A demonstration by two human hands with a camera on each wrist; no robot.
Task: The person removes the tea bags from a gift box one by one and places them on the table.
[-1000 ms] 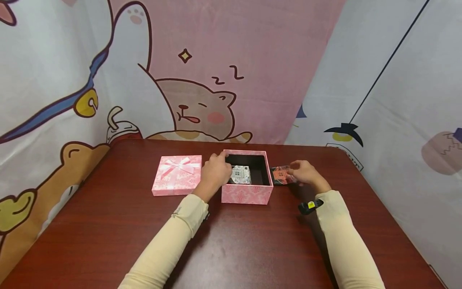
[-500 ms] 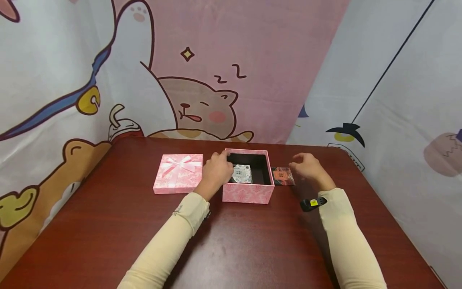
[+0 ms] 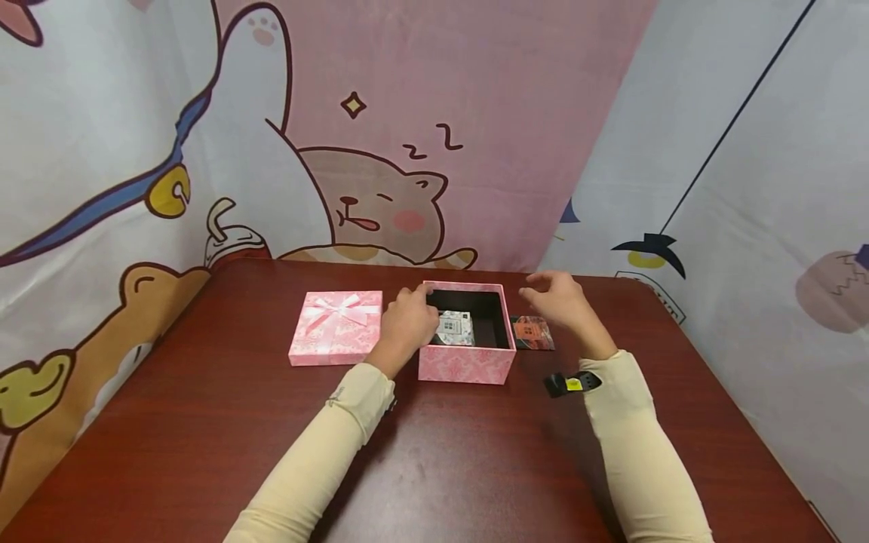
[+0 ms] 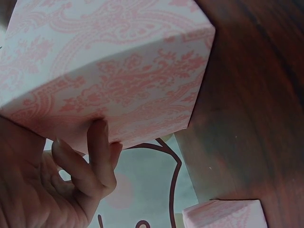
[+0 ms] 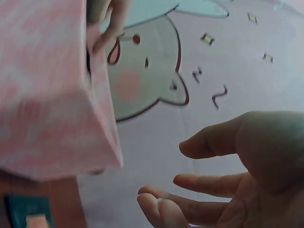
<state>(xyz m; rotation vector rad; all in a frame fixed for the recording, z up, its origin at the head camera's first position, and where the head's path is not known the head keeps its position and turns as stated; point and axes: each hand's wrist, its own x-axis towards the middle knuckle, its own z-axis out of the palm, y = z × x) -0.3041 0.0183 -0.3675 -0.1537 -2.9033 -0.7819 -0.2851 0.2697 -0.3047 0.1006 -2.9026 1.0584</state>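
A pink damask-patterned gift box [image 3: 465,366] stands uncovered on the table, its inside black. My left hand [image 3: 409,320] grips its left wall near the far corner, with fingers against the outside in the left wrist view and a finger at the rim. Inside the box, on the left, lies a small pale floral packet [image 3: 455,329], partly hidden by that hand. My right hand [image 3: 558,302] hovers off the box's right side, thumb and fingers apart and holding nothing. Below it, a dark packet with an orange label [image 3: 532,332] lies flat against the box's right side.
The pink lid [image 3: 337,329] with a ribbon bow lies left of the box on the dark red-brown table [image 3: 434,467]. A cartoon-printed cloth [image 3: 502,136] hangs behind the table's far edge.
My right hand has let go of the orange-labelled packet, lifted away, then moved left and farther back toward the box. My left hand stays at the box wall.
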